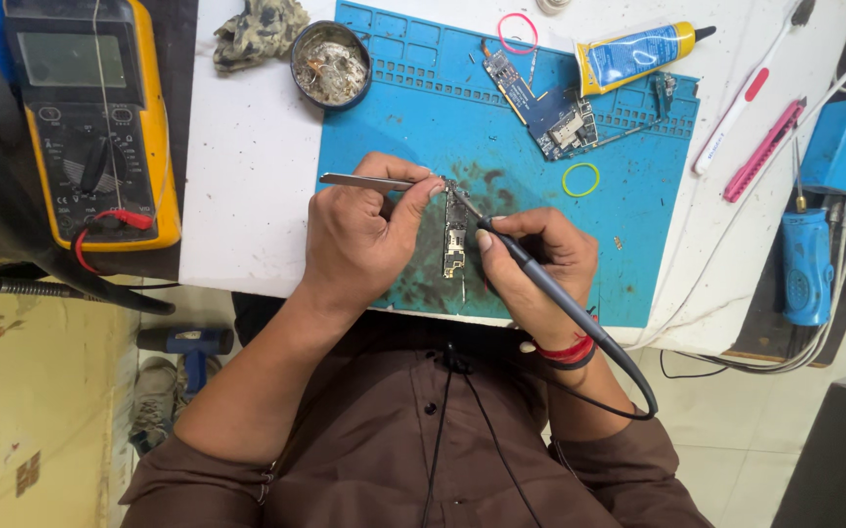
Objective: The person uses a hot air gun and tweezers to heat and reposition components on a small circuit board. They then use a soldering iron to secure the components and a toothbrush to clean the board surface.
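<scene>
My left hand (359, 230) pinches metal tweezers (364, 181), their tips touching the top of a narrow circuit board (455, 240) that lies on a blue work mat (423, 108). My right hand (535, 264) grips a dark soldering iron (526, 264) like a pen, its tip meeting the tweezers' tips at the board's upper end. The iron's black cable (628, 376) loops back past my wrist. The board's lower part shows between both hands.
A second circuit board (545, 108), a yellow glue tube (638, 51), a tin of solder scraps (331, 64), pink and yellow rubber rings lie at the mat's far side. A yellow multimeter (90, 117) stands left. Blue tools and pens (804, 264) sit right.
</scene>
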